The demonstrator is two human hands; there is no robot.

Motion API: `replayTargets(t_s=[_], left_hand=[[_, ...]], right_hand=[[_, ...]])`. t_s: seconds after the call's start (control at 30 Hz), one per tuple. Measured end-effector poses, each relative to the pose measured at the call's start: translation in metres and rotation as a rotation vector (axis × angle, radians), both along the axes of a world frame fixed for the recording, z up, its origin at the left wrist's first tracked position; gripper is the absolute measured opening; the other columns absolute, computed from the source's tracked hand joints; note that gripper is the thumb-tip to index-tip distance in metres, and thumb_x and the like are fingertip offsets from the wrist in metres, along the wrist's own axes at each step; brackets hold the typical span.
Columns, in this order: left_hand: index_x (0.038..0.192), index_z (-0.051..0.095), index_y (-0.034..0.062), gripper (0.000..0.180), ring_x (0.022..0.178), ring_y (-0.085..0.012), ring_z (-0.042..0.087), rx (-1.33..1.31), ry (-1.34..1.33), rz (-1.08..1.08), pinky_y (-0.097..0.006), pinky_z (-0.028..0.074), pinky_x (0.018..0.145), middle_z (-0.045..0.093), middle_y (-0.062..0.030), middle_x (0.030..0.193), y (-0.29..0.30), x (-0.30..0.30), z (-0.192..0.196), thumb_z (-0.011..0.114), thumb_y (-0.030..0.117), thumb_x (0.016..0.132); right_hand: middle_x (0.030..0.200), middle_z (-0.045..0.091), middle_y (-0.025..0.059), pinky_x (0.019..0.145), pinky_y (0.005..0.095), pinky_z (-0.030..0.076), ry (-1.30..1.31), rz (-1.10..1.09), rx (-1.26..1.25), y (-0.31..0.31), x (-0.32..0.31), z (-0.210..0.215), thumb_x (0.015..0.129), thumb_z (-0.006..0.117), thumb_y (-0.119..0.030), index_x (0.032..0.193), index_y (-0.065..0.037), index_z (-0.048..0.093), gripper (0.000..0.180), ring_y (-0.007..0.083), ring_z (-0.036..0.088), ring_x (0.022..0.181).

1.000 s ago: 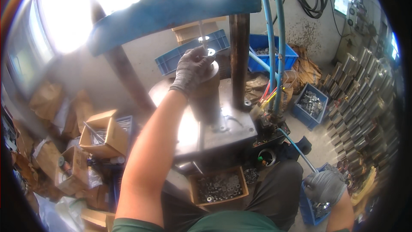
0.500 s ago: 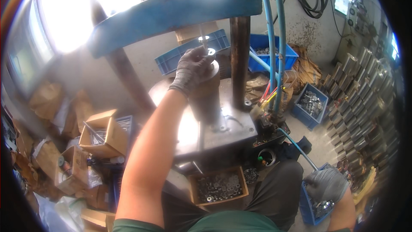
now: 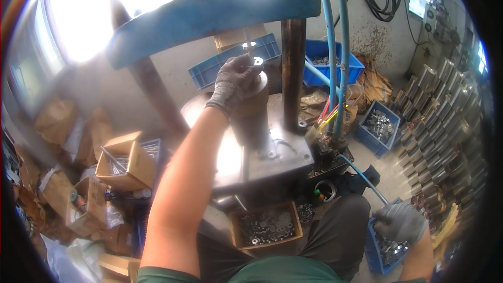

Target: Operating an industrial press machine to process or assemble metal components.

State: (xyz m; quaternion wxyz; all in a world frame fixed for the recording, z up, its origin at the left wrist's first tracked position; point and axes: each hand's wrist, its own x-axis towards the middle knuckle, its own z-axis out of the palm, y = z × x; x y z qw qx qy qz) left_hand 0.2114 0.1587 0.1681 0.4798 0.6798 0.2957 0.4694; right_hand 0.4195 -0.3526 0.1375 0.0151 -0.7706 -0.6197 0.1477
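My left hand [image 3: 233,84], in a dark grey glove, reaches up to the top of an upright metal cylinder [image 3: 252,118] on the press bed. Its fingers are closed at a small shiny ring-shaped metal part [image 3: 258,62] above the cylinder. A thin vertical rod with a bright disc [image 3: 249,45] comes down just above the fingers; glare hides the exact contact. My right hand [image 3: 402,222], also gloved, is curled round the lower end of a light-blue lever [image 3: 364,181] at the right.
The blue press crossbeam [image 3: 220,18] spans two dark posts. A wooden box [image 3: 267,225] of small metal parts sits between my knees. Blue bins [image 3: 378,128] of parts, blue hoses [image 3: 343,57] and stacked metal cylinders [image 3: 440,126] are right; cardboard boxes [image 3: 126,165] are left.
My right hand has shifted very slightly upward at the lever's end. My left hand stays almost in place at the cylinder's top.
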Motion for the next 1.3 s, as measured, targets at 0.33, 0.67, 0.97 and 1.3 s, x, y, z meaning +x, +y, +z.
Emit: replayTargets(t_s=[0.33, 0.67, 0.97, 1.3], left_hand=[[0.123, 0.073, 0.0042, 0.042, 0.099, -0.013, 0.07, 0.001, 0.068, 0.011, -0.029, 0.058, 0.092, 0.075, -0.0047, 0.11, -0.016, -0.002, 0.01, 0.089, 0.023, 0.089], [0.134, 0.07, 0.0051, 0.049, 0.101, -0.0155, 0.069, -0.055, 0.069, -0.042, -0.03, 0.06, 0.09, 0.07, -0.0065, 0.118, -0.01, 0.003, 0.008, 0.086, 0.023, 0.092], [0.147, 0.061, 0.0091, 0.061, 0.101, -0.0129, 0.068, -0.24, -0.098, -0.242, -0.027, 0.062, 0.087, 0.068, -0.0045, 0.117, 0.008, 0.003, -0.005, 0.086, 0.019, 0.092], [0.136, 0.069, 0.014, 0.048, 0.114, -0.0246, 0.068, 0.458, 0.196, 0.097, -0.038, 0.056, 0.101, 0.065, -0.0093, 0.131, -0.035, -0.004, -0.005, 0.076, 0.022, 0.089]], right_hand=[[0.091, 0.076, 0.0147, 0.077, 0.0455, 0.06, -0.09, 0.057, -0.047, -0.005, 0.002, -0.005, 0.086, 0.071, -0.025, 0.107, -0.009, 0.079, 0.027, 0.0356, 0.075, 0.084], [0.097, 0.07, 0.0176, 0.083, 0.0491, 0.054, -0.358, 0.052, 0.866, 0.054, 0.033, 0.02, 0.086, 0.073, 0.0, 0.121, -0.007, 0.066, 0.037, 0.0406, 0.069, 0.091], [0.097, 0.074, 0.0205, 0.079, 0.0449, 0.058, -0.264, 0.028, 1.214, 0.189, 0.08, 0.081, 0.095, 0.07, -0.006, 0.108, 0.001, 0.071, 0.015, 0.0382, 0.074, 0.088], [0.09, 0.074, 0.0191, 0.074, 0.0427, 0.058, -0.13, -0.012, 1.121, 0.189, 0.08, 0.09, 0.1, 0.074, -0.019, 0.1, 0.0, 0.075, 0.019, 0.0346, 0.073, 0.08]])
